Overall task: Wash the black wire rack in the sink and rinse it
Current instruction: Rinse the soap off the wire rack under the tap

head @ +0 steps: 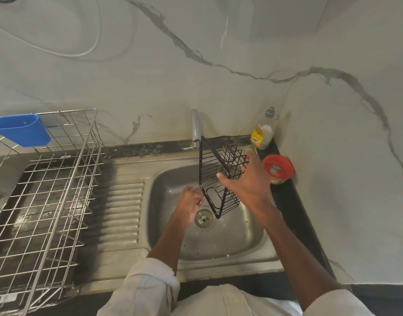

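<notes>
A black wire rack with two tiers stands tilted on end over the steel sink, its lower corner near the drain. My right hand grips the rack's right side at the upper tier. My left hand is at the rack's lower left edge with fingers curled against the wire; it is blurred. The tap stands just behind the rack's top corner. I cannot tell whether water runs.
A steel dish drainer with a blue plastic cup fills the left counter. A dish soap bottle and a red tub of cleaning paste sit at the sink's back right corner. A marble wall rises behind.
</notes>
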